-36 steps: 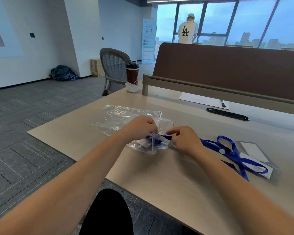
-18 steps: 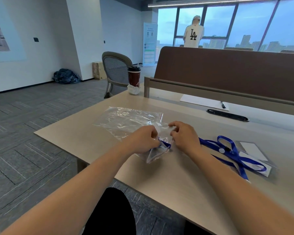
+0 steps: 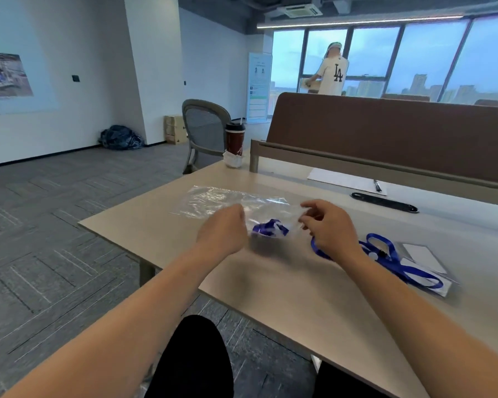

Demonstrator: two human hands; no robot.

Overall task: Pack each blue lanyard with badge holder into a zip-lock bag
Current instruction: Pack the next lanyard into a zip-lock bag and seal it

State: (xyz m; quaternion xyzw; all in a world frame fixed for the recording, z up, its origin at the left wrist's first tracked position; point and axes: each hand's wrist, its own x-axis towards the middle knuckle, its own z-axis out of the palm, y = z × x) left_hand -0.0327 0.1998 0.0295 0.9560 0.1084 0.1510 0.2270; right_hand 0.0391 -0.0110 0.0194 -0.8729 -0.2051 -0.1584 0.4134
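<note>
We've got both hands over the desk [image 3: 314, 305] w/ a small zip-lock bag [image 3: 273, 225] stretched between them. Our left hand [image 3: 223, 232] sits at about 9 o'clock of the bag, fingers curled under; it looks closed on the bag's near-left edge, though the grip itself is hidden behind the knuckles. Our right hand [image 3: 327, 226] is at 3 o'clock, thumb and fingertips [image 3: 306, 219] pinching the clear plastic at the opposite edge. Prob. held apart like this to keep the film taut, so the strip can be lined up and pressed.

Inside the bag: a bunched blue lanyard [image 3: 269, 228], balled up so it fits the pouch (badge holder not distinguishable there, too blurred). Whether the zip is sealed we can't tell.

At 12 o'clock of the hands a larger clear plastic bag [image 3: 213, 201] lies flat on the desk, likely spare stock kept within reach. At 4 o'clock of the right hand, a second blue lanyard [image 3: 391, 259] lies loose, its strap partly over clear badge holders [image 3: 423, 258] w/ white inserts, so there's more to pack.

Our read: the step in hand is closing this pouch, and the task isn't done yet. Risk: slippery film, strap caught in the zip.

Far edge of the desk: paper sheet [image 3: 342, 179], pen [image 3: 377, 185], dark cup [image 3: 235, 139].
</note>
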